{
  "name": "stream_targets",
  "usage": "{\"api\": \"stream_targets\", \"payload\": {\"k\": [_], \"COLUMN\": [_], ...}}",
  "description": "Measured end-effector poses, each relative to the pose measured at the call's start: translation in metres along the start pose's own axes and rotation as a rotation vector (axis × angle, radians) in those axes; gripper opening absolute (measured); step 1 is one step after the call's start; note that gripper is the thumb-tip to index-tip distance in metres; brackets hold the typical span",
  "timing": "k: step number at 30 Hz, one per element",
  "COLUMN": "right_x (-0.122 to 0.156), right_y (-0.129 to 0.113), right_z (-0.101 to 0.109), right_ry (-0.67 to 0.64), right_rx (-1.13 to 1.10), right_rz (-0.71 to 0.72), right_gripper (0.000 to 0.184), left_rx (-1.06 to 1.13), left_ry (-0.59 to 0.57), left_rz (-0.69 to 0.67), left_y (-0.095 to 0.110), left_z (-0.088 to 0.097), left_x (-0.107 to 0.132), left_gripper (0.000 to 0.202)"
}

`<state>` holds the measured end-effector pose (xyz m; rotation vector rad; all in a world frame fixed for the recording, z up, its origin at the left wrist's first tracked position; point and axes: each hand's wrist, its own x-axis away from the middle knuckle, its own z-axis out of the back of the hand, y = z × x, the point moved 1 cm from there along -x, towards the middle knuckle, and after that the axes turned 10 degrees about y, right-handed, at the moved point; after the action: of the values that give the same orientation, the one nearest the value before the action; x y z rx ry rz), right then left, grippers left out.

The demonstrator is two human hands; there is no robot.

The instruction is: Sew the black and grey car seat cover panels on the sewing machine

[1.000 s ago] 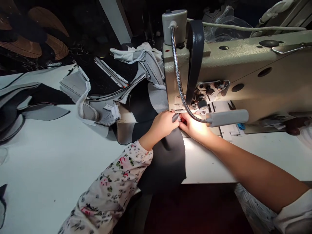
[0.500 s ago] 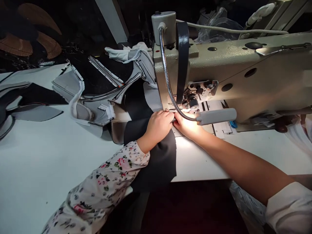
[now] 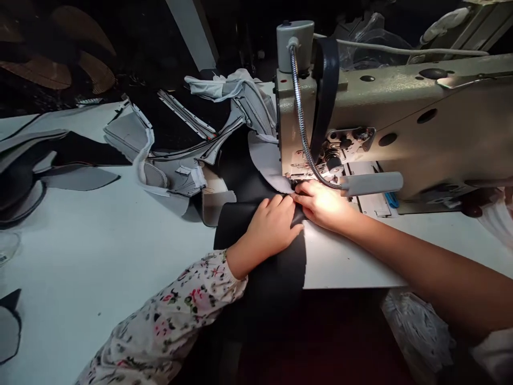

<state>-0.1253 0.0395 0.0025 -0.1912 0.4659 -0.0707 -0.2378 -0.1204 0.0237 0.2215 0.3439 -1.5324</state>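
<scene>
A large black fabric piece (image 3: 280, 278) runs from behind the sewing machine (image 3: 401, 117) to past the table's front edge, with a fold across it. My left hand (image 3: 272, 227) lies flat on this fold, fingers stretched forward and thumb apart. Close to the needle area, my right hand (image 3: 326, 206) has its fingers closed at the fabric's right edge; the fingertips partly hide what they pinch. A grey curved fabric piece (image 3: 268, 163) lies over the black one, its tip reaching the presser foot by my right fingertips.
A lamp (image 3: 372, 183) on a bendy metal neck hangs just above my right wrist. Sewn grey and white pieces (image 3: 172, 184) lie bunched at the left of the machine. More dark and grey cut pieces (image 3: 80, 176) rest on the white table (image 3: 132, 256).
My left hand has loosened from the fold and slid back, now flat with fingers spread. The grey piece's tip shows more by the presser foot. The view has shifted left.
</scene>
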Motion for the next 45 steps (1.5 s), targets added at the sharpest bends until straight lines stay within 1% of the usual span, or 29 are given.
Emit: {"api": "stream_targets", "payload": {"k": [1, 3, 4, 6, 7, 8, 9, 10, 11, 13, 15, 16, 18, 20, 21, 23, 26, 28, 30, 32, 34, 38, 40, 42, 45], "right_x": [0.006, 0.015, 0.019, 0.023, 0.024, 0.025, 0.025, 0.026, 0.027, 0.029, 0.030, 0.030, 0.030, 0.029, 0.029, 0.031, 0.035, 0.036, 0.034, 0.030, 0.026, 0.023, 0.024, 0.026, 0.031], "right_y": [-0.002, -0.005, -0.006, -0.007, -0.006, -0.006, -0.005, -0.005, -0.004, -0.004, -0.004, -0.005, -0.005, -0.005, -0.005, -0.003, -0.003, -0.006, -0.012, -0.020, -0.028, -0.036, -0.034, -0.030, -0.027], "right_z": [0.003, 0.007, 0.009, 0.011, 0.013, 0.015, 0.016, 0.018, 0.020, 0.023, 0.025, 0.025, 0.025, 0.025, 0.025, 0.025, 0.021, 0.017, 0.014, 0.013, 0.015, 0.017, 0.014, 0.010, 0.005], "right_ry": [-0.009, -0.047, -0.074, -0.131, -0.153, -0.170, -0.183, -0.197, -0.215, -0.254, -0.282, -0.289, -0.292, -0.295, -0.299, -0.299, -0.275, -0.238, -0.186, -0.139, -0.122, -0.143, -0.152, -0.145, -0.081], "right_rx": [0.019, 0.050, 0.060, 0.062, 0.050, 0.025, -0.009, -0.046, -0.078, -0.116, -0.118, -0.114, -0.108, -0.109, -0.111, -0.109, -0.086, -0.062, -0.033, -0.004, 0.016, 0.036, 0.034, 0.042, 0.087], "right_rz": [0.028, 0.066, 0.075, 0.072, 0.071, 0.074, 0.080, 0.086, 0.088, 0.083, 0.071, 0.069, 0.071, 0.078, 0.083, 0.087, 0.119, 0.170, 0.200, 0.180, 0.146, 0.129, 0.122, 0.133, 0.170], "right_gripper": [0.038, 0.045, 0.049, 0.058, 0.061, 0.064, 0.067, 0.068, 0.069, 0.076, 0.088, 0.091, 0.087, 0.079, 0.079, 0.084, 0.093, 0.086, 0.071, 0.059, 0.054, 0.055, 0.056, 0.060, 0.065], "left_rx": [0.079, 0.270, 0.353, 0.435, 0.434, 0.419, 0.404, 0.394, 0.388, 0.392, 0.418, 0.442, 0.497, 0.547, 0.566, 0.568, 0.501, 0.473, 0.462, 0.449, 0.460, 0.504, 0.463, 0.372, 0.182], "left_ry": [-0.015, -0.014, 0.022, 0.153, 0.220, 0.271, 0.296, 0.298, 0.289, 0.261, 0.236, 0.230, 0.214, 0.198, 0.192, 0.181, 0.144, 0.118, 0.114, 0.122, 0.130, 0.160, 0.151, 0.124, 0.088], "left_rz": [0.006, -0.013, -0.015, 0.000, 0.015, 0.029, 0.039, 0.044, 0.051, 0.050, 0.033, 0.020, -0.005, -0.020, -0.023, -0.025, -0.060, -0.107, -0.157, -0.195, -0.220, -0.242, -0.258, -0.255, -0.183], "left_y": [-0.003, -0.015, -0.023, -0.041, -0.049, -0.056, -0.063, -0.068, -0.072, -0.079, -0.085, -0.087, -0.091, -0.090, -0.089, -0.084, -0.075, -0.071, -0.069, -0.071, -0.074, -0.077, -0.074, -0.066, -0.048], "left_z": [0.003, 0.006, 0.005, 0.000, -0.004, -0.009, -0.014, -0.019, -0.024, -0.031, -0.035, -0.036, -0.036, -0.034, -0.033, -0.029, -0.023, -0.022, -0.023, -0.025, -0.026, -0.025, -0.024, -0.024, -0.022], "left_x": [0.002, 0.003, 0.002, -0.001, -0.003, -0.005, -0.007, -0.010, -0.013, -0.021, -0.030, -0.034, -0.042, -0.046, -0.048, -0.049, -0.048, -0.048, -0.047, -0.047, -0.047, -0.046, -0.046, -0.045, -0.041], "left_gripper": [0.042, 0.032, 0.027, 0.018, 0.021, 0.030, 0.040, 0.046, 0.048, 0.043, 0.035, 0.031, 0.028, 0.027, 0.027, 0.027, 0.029, 0.030, 0.029, 0.029, 0.027, 0.027, 0.027, 0.026, 0.023]}}
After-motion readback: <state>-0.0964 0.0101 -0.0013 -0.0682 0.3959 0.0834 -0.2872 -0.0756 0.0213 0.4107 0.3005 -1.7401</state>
